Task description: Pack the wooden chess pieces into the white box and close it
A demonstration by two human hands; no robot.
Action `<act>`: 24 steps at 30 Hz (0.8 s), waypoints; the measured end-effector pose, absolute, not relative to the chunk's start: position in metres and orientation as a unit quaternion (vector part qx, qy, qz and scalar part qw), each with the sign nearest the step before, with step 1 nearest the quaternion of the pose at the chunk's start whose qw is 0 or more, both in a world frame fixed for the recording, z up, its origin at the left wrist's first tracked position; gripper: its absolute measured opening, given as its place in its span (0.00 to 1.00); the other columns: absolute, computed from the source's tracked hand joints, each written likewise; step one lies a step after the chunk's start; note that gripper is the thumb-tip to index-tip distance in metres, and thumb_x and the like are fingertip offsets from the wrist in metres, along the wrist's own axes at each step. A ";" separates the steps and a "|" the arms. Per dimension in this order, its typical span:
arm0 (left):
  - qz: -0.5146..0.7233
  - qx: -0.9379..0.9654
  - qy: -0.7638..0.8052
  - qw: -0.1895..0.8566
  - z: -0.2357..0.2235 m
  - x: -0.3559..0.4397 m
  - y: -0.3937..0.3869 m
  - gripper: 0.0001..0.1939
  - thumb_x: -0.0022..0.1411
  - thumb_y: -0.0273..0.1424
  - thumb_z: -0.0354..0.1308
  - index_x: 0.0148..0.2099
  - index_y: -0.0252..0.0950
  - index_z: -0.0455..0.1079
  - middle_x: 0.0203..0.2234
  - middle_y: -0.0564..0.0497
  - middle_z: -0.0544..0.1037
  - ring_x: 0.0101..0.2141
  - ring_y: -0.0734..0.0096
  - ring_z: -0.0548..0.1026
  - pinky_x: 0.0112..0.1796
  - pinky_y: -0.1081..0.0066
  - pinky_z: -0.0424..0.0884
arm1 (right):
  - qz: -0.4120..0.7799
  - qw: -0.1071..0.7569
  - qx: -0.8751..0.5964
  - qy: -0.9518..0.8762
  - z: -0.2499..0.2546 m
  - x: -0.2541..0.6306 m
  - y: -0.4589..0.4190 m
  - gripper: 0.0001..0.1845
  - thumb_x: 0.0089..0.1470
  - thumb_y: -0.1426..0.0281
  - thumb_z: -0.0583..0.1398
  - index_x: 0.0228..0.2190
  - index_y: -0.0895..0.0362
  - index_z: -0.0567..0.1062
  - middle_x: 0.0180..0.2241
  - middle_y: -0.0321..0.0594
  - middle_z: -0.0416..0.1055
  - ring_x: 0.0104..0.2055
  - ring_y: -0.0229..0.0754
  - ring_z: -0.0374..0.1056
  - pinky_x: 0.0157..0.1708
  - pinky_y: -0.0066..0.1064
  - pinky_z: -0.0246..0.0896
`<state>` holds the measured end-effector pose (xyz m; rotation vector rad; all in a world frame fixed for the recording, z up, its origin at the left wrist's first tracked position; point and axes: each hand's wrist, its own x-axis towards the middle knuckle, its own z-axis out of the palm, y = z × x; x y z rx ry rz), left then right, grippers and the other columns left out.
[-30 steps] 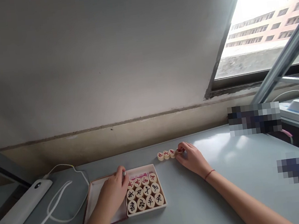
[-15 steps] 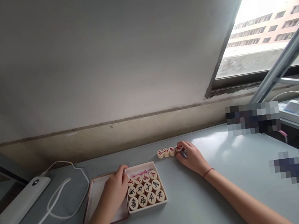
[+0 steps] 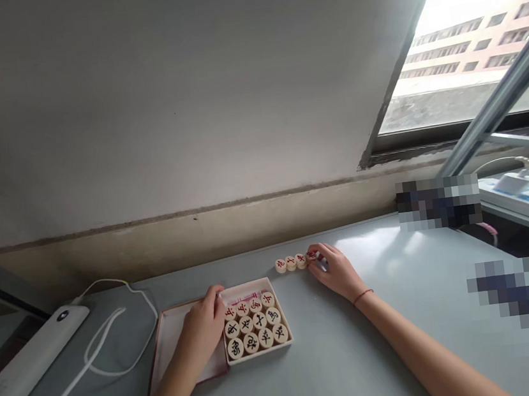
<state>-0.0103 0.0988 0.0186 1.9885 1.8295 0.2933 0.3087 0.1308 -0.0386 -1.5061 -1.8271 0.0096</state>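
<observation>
Grey-blue table, with a plain wall past its back edge. Well in from that edge, left of centre, an open box with its lid folded out leftward. Left hand across the lid, with fingers curled at the box's back-left corner; impossible to tell whether gripping. Near the table's back edge, right hand, nearly closed, pinching a fourth piece at the row's end. Already out: three red-marked pieces in line. Seemingly still left inside: twelve discs showing.
</observation>
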 end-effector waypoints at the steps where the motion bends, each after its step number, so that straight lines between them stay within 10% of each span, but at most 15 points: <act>1: 0.109 0.716 0.657 0.208 0.018 -0.010 0.098 0.14 0.68 0.27 0.42 0.51 0.38 0.64 0.34 0.49 0.79 0.34 0.67 0.77 0.32 0.74 0.63 | 0.003 0.379 -0.588 -0.715 -0.038 0.309 0.131 0.07 0.50 0.71 0.55 0.33 0.54 0.70 0.32 0.40 0.71 0.33 0.43 0.67 0.35 0.34 0.63; 10: 0.161 0.836 0.525 0.012 0.011 -0.009 0.089 0.15 0.65 0.25 0.43 0.36 0.36 0.72 0.33 0.47 0.72 0.37 0.62 0.71 0.41 0.63 0.68 | 0.036 0.413 -0.485 -0.770 -0.019 0.262 0.095 0.12 0.59 0.68 0.54 0.44 0.55 0.69 0.38 0.45 0.72 0.40 0.46 0.68 0.39 0.38 0.65; 15: 0.148 0.866 0.477 0.035 0.020 -0.016 0.090 0.15 0.65 0.28 0.45 0.31 0.36 0.72 0.33 0.47 0.69 0.37 0.63 0.69 0.41 0.63 0.69 | 0.117 0.277 -0.463 -0.834 -0.017 0.231 0.079 0.30 0.54 0.54 0.59 0.53 0.58 0.65 0.40 0.48 0.72 0.41 0.50 0.68 0.40 0.41 0.64; 24: 0.147 0.871 0.459 0.095 0.028 -0.020 0.086 0.08 0.62 0.31 0.50 0.37 0.37 0.71 0.36 0.48 0.75 0.39 0.62 0.69 0.42 0.63 0.66 | 0.132 0.239 -0.478 -0.835 -0.017 0.231 0.079 0.32 0.56 0.50 0.55 0.54 0.59 0.66 0.40 0.48 0.71 0.41 0.50 0.66 0.41 0.42 0.61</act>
